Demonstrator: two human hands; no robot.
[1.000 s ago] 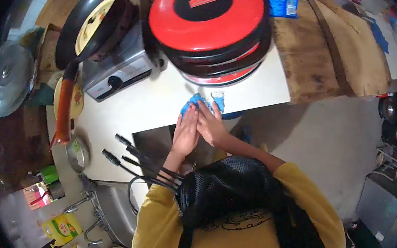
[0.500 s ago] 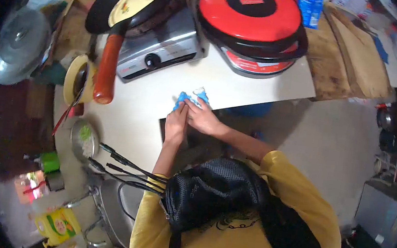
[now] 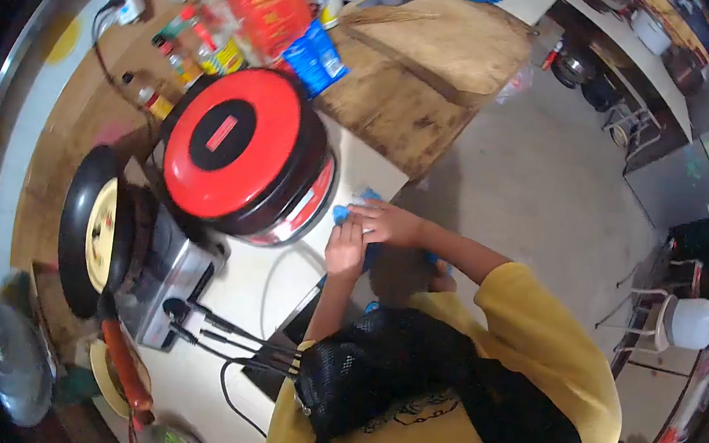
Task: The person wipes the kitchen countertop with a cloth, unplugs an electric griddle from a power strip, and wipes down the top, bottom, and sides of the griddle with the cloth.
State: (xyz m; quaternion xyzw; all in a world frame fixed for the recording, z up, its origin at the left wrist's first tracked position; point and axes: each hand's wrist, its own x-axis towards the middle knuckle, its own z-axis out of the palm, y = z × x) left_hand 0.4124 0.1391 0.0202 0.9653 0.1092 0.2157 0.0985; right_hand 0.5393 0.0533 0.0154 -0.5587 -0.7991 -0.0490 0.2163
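My left hand (image 3: 345, 253) lies at the edge of the white countertop (image 3: 247, 279), fingers closed over a crumpled blue-and-white cloth (image 3: 340, 214). Right beside it, my right hand (image 3: 385, 223) overlaps its fingertips and grips the same cloth, most of which is hidden under the fingers. To the left of both hands stands a black pan with a red lid (image 3: 271, 146), atop a red-and-silver base.
A black frying pan (image 3: 78, 229) sits on a portable stove (image 3: 182, 281) at left. A blue packet (image 3: 314, 58) and wooden boards (image 3: 445, 39) lie beyond the lidded pan. A blurred dark round shape (image 3: 401, 275) is just below my hands.
My view has turned to the right, so the stove and pans have shifted left and down. Both hands, with the cloth, have moved along the counter edge toward the wooden boards.
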